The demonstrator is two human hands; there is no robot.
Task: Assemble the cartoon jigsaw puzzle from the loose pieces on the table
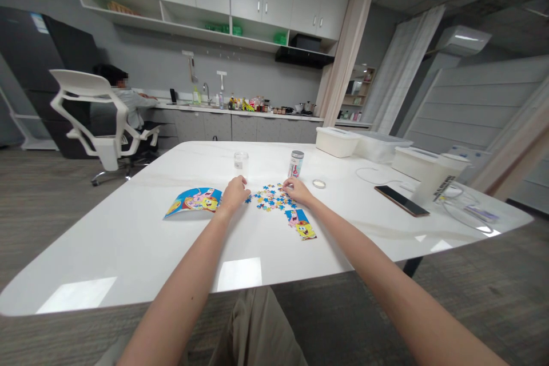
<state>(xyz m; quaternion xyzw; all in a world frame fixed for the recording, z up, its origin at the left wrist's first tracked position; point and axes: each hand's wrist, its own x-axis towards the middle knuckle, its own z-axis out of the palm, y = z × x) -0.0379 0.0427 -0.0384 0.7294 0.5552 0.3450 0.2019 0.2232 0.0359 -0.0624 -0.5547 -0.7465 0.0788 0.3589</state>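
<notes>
Small pieces (275,202) look light, stiff, best edge-held; I cannot tell if my left grip (246,185) or right grip (285,185) pinches any.

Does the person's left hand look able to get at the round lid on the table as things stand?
Probably not by a straight path: the right hand and loose puzzle pieces lie between the left hand and the round lid. Going over them seems possible.
</notes>
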